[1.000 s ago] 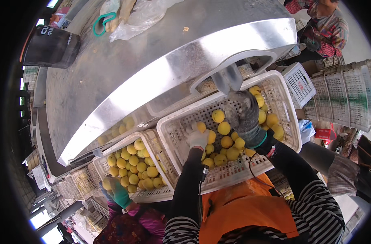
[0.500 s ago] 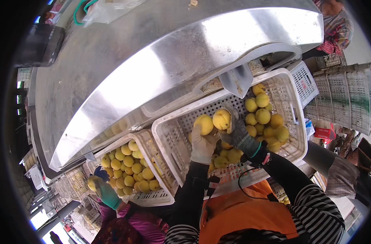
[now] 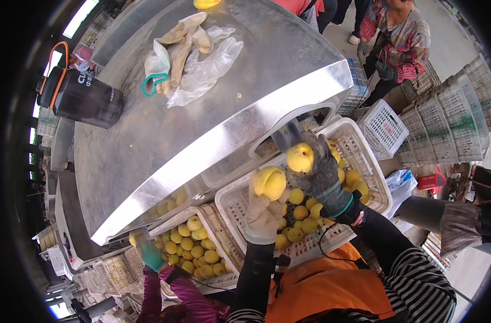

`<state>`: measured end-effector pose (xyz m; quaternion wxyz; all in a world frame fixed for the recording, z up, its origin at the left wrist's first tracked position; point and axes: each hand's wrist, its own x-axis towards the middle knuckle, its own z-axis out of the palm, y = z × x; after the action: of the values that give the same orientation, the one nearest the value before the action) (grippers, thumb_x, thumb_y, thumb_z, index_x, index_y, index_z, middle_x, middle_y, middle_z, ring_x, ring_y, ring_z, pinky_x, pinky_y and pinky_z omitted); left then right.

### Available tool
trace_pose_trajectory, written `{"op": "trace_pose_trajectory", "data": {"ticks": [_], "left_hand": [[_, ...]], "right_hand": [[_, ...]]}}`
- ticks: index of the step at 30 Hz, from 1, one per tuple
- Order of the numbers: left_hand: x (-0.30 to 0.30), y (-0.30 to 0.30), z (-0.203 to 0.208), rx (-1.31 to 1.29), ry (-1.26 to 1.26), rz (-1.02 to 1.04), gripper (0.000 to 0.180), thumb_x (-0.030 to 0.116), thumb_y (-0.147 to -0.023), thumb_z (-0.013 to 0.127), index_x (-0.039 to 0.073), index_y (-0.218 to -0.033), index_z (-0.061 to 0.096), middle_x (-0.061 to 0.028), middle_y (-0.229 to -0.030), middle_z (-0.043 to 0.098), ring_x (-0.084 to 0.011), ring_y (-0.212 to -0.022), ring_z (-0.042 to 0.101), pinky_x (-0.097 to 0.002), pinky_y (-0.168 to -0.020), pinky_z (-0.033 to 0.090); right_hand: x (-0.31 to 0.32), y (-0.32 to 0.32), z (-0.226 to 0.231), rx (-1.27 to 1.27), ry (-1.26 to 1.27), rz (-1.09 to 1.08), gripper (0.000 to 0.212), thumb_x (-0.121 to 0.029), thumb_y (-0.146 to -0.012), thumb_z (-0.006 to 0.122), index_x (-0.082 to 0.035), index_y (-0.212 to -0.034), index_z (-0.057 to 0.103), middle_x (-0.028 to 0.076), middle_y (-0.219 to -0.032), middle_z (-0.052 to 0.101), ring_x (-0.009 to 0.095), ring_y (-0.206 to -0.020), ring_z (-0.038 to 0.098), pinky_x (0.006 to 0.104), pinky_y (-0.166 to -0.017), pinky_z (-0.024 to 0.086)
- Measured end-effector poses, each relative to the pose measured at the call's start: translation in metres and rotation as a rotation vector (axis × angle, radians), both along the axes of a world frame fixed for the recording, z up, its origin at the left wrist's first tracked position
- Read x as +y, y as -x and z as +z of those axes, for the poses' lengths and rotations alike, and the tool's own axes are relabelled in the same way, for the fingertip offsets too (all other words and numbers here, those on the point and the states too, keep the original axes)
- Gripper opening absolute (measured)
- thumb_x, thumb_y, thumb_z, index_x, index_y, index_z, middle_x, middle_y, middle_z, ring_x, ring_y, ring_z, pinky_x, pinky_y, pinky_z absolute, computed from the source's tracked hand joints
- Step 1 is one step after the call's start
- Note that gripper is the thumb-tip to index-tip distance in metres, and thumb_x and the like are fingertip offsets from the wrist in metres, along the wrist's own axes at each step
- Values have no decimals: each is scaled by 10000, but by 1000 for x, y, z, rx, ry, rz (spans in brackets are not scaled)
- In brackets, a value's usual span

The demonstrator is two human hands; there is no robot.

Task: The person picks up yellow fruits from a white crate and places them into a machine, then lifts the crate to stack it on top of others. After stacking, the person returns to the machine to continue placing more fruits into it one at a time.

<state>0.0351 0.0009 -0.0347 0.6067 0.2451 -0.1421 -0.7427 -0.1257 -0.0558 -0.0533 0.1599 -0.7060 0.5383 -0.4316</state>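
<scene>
My left hand (image 3: 261, 218), in a pale work glove, closes round a yellow peach (image 3: 270, 183) above the left part of a white plastic crate. Beside it my right hand (image 3: 330, 177), in a dark grey glove with a green cuff, grips another yellow peach (image 3: 299, 157), its seam facing up. The two peaches are close but apart. Below my hands, the white crate (image 3: 359, 146) holds several more peaches (image 3: 295, 234) on its near side and at its right; my right hand hides some of them.
A metal table (image 3: 138, 161) with a bright curved edge lies ahead, bearing gloves (image 3: 176, 46), a plastic bag (image 3: 216, 64) and a dark bottle (image 3: 89, 94). At left, a co-worker's teal-gloved hand (image 3: 151, 254) works by another peach-filled crate (image 3: 213, 223). Stacked crates (image 3: 442, 126) stand right.
The view has swung, so more tabletop shows, with gloves and bottle. Both hands have lifted a peach higher over the crate and moved slightly apart. The co-worker's hand has moved near its crate's corner.
</scene>
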Motion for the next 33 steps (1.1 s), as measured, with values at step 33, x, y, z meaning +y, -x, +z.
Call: {"op": "trace_pose_trajectory", "data": {"ticks": [33], "left_hand": [[44,-39,-295,-1766,-440,-1167,892,328,-726,700,166,-1431,179,-235,-1392,272,-434,-1282,251,-508,-978,338]], "right_hand": [[34,-22,-104,198,-45,133,544,-393,-770,608,-81,-1196,477,160,-1146,487,336,-987,529,436,-823,431]]}}
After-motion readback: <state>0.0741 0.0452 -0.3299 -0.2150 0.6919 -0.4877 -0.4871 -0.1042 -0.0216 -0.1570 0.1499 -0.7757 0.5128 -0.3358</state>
